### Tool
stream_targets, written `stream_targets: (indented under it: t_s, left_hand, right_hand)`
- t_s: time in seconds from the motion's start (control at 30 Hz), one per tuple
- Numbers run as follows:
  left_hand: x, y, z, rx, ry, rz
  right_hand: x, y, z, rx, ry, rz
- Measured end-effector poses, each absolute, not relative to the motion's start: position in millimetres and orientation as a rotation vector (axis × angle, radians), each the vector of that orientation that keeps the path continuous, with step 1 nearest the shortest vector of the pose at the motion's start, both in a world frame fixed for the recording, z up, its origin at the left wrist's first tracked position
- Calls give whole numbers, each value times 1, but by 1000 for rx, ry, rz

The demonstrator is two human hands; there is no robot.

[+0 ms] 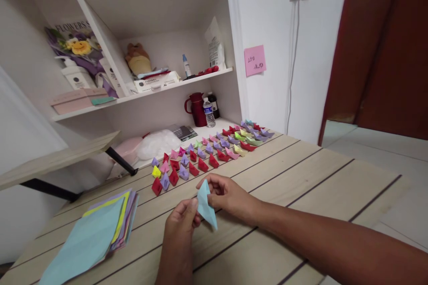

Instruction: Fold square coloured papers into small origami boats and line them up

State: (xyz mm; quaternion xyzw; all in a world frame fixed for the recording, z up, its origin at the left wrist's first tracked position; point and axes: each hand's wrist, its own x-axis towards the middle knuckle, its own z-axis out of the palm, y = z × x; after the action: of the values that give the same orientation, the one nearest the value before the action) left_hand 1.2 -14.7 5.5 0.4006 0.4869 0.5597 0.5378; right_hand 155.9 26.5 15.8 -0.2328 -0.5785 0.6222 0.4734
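A light blue folded paper boat (206, 207) is held between both hands just above the striped wooden table (264, 249). My left hand (183, 218) pinches its left side between thumb and fingers. My right hand (227, 196) is closed on its right side, with the thumb against the paper and the fingertips partly hidden behind it. Beyond the hands stand rows of small folded paper boats (203, 164) in red, purple, pink, yellow and green. At the left lies a stack of coloured paper sheets (90, 227), a light blue one on top.
Behind the boats, a white shelf unit (157, 58) holds a dark red jug (198, 109), a water bottle (209, 112) and a clear plastic bag (157, 144). A small raised wooden shelf (63, 156) with black legs stands at the left. The table's right edge borders the tiled floor (374, 151).
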Motion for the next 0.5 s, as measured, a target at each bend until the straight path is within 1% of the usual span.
stream_targets:
  t_s: [0.23, 0.4, 0.5]
  left_hand:
    - [2, -11, 4, 1079, 1231, 1242]
    - [0, -16, 13, 1234, 1318, 1133]
    - [-5, -29, 19, 1302, 1392, 1078]
  right_hand:
    - [153, 27, 11, -670, -1501, 1498]
    - [162, 25, 15, -850, -1687, 1399]
    - [176, 11, 19, -1003, -1855, 1276]
